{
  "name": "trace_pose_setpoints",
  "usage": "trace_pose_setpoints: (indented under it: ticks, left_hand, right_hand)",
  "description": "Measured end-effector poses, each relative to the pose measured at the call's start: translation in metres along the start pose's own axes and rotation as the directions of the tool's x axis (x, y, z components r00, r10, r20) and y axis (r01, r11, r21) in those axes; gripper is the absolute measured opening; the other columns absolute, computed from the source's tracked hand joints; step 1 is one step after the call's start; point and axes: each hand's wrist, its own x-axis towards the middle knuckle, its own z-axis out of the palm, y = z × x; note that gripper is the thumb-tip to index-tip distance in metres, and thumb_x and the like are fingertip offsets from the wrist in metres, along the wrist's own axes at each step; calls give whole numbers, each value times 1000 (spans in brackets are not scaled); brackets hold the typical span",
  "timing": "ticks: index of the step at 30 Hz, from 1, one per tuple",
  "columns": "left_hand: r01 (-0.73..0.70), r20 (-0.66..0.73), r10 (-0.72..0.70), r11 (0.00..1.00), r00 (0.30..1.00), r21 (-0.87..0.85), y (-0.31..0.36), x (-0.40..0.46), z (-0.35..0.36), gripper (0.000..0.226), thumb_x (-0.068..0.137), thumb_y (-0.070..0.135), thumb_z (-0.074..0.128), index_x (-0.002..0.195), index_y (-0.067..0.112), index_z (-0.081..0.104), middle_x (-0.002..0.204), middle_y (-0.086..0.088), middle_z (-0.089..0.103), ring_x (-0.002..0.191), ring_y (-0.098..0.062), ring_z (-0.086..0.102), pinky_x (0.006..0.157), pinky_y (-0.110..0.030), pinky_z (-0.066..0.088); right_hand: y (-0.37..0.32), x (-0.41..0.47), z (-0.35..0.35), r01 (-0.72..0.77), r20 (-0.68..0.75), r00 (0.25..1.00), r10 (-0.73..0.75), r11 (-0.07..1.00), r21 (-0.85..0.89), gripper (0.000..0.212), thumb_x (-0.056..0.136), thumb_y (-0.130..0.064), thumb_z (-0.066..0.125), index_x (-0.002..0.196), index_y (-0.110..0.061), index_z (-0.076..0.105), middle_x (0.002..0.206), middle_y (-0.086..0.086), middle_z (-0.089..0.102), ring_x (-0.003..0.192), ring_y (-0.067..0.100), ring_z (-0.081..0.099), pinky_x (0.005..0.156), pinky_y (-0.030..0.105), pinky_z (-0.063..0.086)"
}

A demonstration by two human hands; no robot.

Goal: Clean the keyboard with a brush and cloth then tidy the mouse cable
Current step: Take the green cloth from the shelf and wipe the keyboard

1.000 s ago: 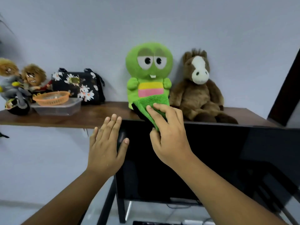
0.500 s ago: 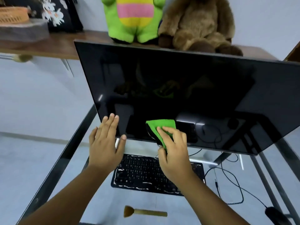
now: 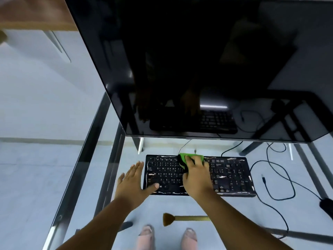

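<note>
Desk: glass desk (image 3: 93, 159) on a dark metal frame, pale floor showing through it; the person's slippered feet were visible beneath the near edge.
Monitor: large black monitor (image 3: 198, 69), switched off, filled the upper view and mirrored the keyboard and cables. Half a second before, the cloth was against its lower glass; it was now clear of it.
Keyboard: black keyboard (image 3: 225, 175) lay flat on the glass below the monitor, with pale streaks along its edges and between key rows, probably dust or wear.
Left hand: left hand (image 3: 133, 183) lay flat with fingers straight, at the keyboard's left edge, thumb over the lower-left keys. Nothing gripped. It had dropped from mid-air to here, likely to steady the board.
Right hand: right hand (image 3: 195, 175) clutched the cloth and pressed it on the keyboard's upper middle.
Cloth: green cloth (image 3: 189, 156) was bunched under the right fingers, its far edge at the top key row. It had moved from shelf height to monitor to keys within one second.
Cable: mouse cable (image 3: 281, 177) lay in loose loops on the glass right of the keyboard, untidied.
Brush: brush (image 3: 180, 218) lay on the glass near the front edge, bristles left, handle partly under the right forearm, untouched.
Mouse: dark mouse (image 3: 327, 206) sat at the far right edge, partly cut off.
Judgement: wiping of the keys appeared to be starting; brush step and cable step looked still outstanding.
</note>
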Motion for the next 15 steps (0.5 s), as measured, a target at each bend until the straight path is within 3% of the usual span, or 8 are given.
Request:
trace_pose_setpoints:
  ticks: [5,10,12,15]
  left_hand:
    - [-104,89,104,995,991,-12,-12,7,3,130,58,75,70,153,25,-4,162,8,6,149,-12,4,119,-37,7]
    - [-150,84,146,988,986,43,-22,10,6,130,62,66,75,153,27,-10,162,10,1,149,-10,1,118,-33,10]
    - [-166,86,161,985,983,46,-27,12,7,127,65,64,75,152,29,-10,162,10,2,149,-10,2,118,-34,12]
    - [-187,88,182,981,979,48,-31,14,7,124,66,62,75,152,31,-9,162,12,3,149,-9,5,118,-36,17]
  right_hand:
    - [-17,29,4,47,42,998,-47,999,15,56,93,-23,49,148,-22,36,142,-7,37,114,25,39,102,35,42]
    - [-42,30,12,226,106,969,-225,974,6,57,92,-16,48,147,-28,36,145,-11,38,114,24,40,102,37,44]
    - [-35,25,14,209,68,976,-207,978,-9,54,92,-15,47,145,-26,40,142,-10,41,115,23,41,103,37,44]
    - [-16,25,15,68,-22,997,-68,997,-22,48,93,-17,46,141,-22,46,137,-7,45,118,21,42,106,36,43]
